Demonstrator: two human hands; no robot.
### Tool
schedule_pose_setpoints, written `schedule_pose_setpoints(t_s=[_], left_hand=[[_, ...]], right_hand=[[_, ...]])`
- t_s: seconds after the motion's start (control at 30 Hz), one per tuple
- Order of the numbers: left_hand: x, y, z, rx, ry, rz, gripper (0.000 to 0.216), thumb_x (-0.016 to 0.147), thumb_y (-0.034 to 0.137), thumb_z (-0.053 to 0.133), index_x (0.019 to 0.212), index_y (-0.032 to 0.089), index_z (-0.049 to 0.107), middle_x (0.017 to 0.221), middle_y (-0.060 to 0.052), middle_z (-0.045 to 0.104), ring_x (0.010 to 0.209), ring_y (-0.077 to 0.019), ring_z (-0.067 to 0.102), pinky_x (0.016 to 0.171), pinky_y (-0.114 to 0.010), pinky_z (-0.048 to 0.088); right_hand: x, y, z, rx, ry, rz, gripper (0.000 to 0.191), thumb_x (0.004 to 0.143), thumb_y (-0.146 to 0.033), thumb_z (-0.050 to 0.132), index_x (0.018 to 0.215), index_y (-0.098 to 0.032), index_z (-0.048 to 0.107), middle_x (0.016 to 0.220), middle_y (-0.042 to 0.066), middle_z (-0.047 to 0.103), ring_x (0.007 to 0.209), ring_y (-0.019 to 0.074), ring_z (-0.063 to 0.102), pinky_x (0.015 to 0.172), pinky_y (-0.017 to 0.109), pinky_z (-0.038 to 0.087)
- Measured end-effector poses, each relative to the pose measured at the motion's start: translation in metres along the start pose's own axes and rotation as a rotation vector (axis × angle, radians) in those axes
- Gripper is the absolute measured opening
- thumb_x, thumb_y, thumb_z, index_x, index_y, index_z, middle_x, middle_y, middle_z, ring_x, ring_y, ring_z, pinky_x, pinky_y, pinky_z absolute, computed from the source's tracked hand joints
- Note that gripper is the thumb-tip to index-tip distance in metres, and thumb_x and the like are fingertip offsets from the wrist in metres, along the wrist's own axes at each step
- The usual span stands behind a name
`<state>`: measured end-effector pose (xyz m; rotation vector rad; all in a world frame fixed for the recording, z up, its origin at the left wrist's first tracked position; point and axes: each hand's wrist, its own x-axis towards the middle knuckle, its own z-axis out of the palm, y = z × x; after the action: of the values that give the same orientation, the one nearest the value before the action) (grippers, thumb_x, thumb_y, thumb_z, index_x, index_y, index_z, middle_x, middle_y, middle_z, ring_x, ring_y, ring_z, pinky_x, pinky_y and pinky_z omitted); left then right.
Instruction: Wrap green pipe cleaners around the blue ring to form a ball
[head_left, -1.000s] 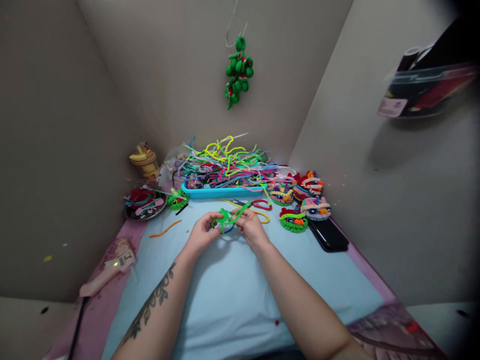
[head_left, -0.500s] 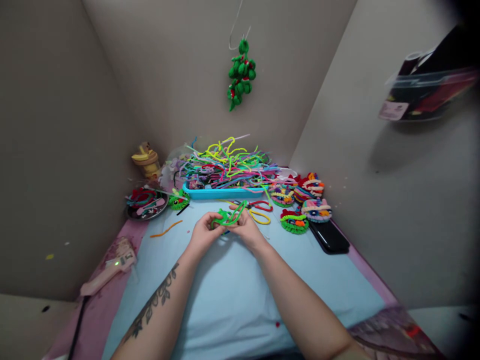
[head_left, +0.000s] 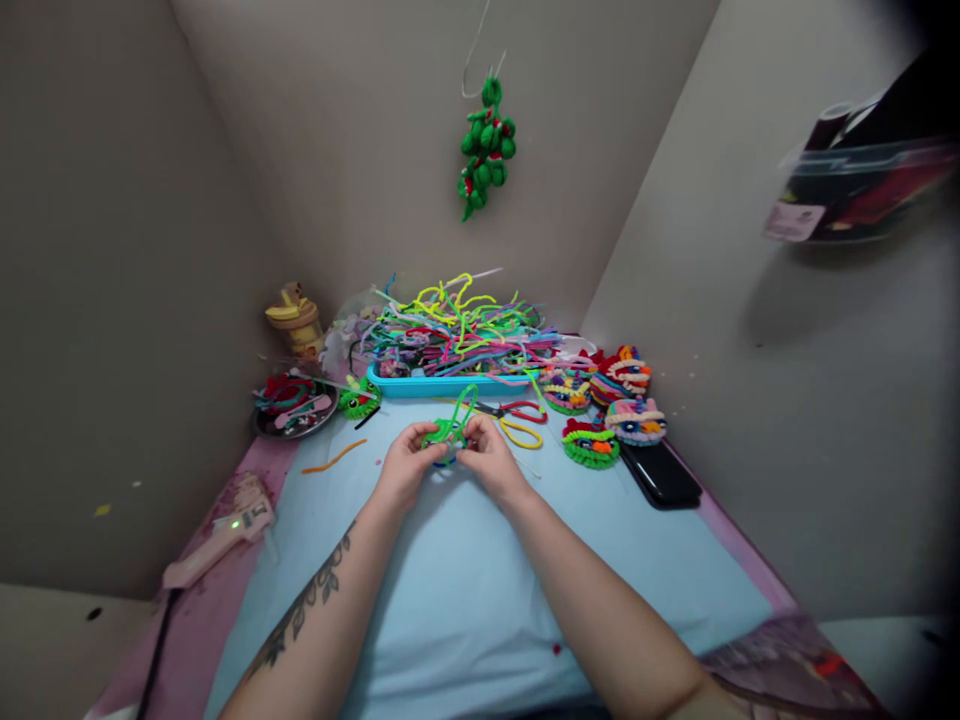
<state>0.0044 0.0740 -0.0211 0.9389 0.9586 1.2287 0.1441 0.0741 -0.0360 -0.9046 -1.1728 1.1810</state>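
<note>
While both hands are raised over the pale blue cloth [head_left: 465, 600], one item is in work: a green fuzzy-stem piece [head_left: 441, 432], a little blue at its underside, held between them near the middle of the cloth, before the blue tray [head_left: 450, 386].

Left hand [head_left: 409, 460]: thumb and fingers pinching the piece at its left side. Right hand [head_left: 491, 460]: thumb and fingertips closed at its right side; exact finger contact too small to tell. A narrow green loop [head_left: 466, 402] stands up from the piece, just beside the right fingertips.

Step in hand, by judgement: bending or threading the green stem. The next move seems to call for a steady left pinch and a right-hand grip on the loop, drawn snug without crushing the fuzz.

Nearby, lying apart from the hands: red-handled tool [head_left: 529, 412]; yellow-handled tool [head_left: 521, 434]; orange stem [head_left: 335, 457]; pink glue gun [head_left: 225, 540], green light lit.
</note>
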Motion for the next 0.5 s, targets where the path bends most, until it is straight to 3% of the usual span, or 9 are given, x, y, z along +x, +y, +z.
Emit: schedule_pose_setpoints(t_s=[0.17, 0.5], left_hand=[[0.0, 0.002, 0.0, -0.034, -0.018, -0.037, 0.038, 0.055, 0.022, 0.076, 0.089, 0.015, 0.06, 0.072, -0.002, 0.064, 0.062, -0.0124, 0.058, 0.06, -0.024, 0.041], [-0.001, 0.006, 0.001, -0.098, -0.054, -0.102, 0.031, 0.058, 0.023, 0.075, 0.086, 0.015, 0.063, 0.074, -0.003, 0.065, 0.063, -0.0121, 0.059, 0.06, -0.024, 0.043]], right_hand=[[0.0, -0.005, 0.002, -0.093, -0.011, 0.01, 0.02, 0.058, -0.015, 0.059, 0.078, -0.02, 0.062, 0.076, -0.002, 0.06, 0.066, 0.0132, 0.048, 0.063, 0.024, 0.036], [0.002, 0.009, 0.003, -0.016, 0.052, 0.045, 0.015, 0.061, -0.023, 0.065, 0.074, -0.019, 0.061, 0.071, -0.002, 0.062, 0.065, 0.0137, 0.052, 0.064, 0.026, 0.04]])
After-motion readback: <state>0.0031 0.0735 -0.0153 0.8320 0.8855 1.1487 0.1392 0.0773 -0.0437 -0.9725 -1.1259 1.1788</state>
